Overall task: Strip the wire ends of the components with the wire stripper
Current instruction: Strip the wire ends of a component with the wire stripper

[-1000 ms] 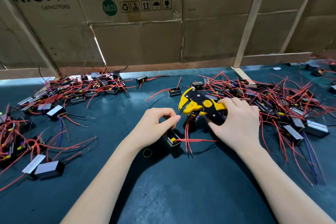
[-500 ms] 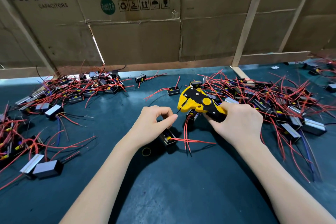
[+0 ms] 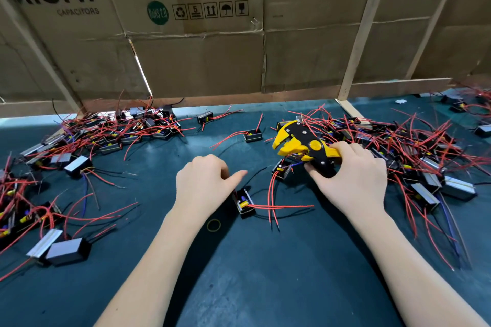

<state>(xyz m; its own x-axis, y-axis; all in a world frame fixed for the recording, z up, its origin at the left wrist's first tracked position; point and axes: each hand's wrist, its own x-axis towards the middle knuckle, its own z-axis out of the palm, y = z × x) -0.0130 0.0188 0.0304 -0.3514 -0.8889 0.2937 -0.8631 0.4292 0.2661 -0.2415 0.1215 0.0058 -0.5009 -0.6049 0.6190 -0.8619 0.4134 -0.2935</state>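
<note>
A worker's right hand (image 3: 353, 178) grips the yellow wire stripper (image 3: 303, 147), its jaws parted and empty. The left hand (image 3: 204, 183) curls loosely beside a small component (image 3: 244, 202) whose red wires (image 3: 281, 206) trail right, just near of the tool. Heaps (image 3: 425, 156) apparently await stripping.

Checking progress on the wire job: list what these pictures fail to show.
- Head view: left hand covers its own fingertips; any wire pinched there is hidden.
- Right hand hides the wire stripper handles.
- Wire tips on the component: too small to tell stripped from unstripped.
</note>
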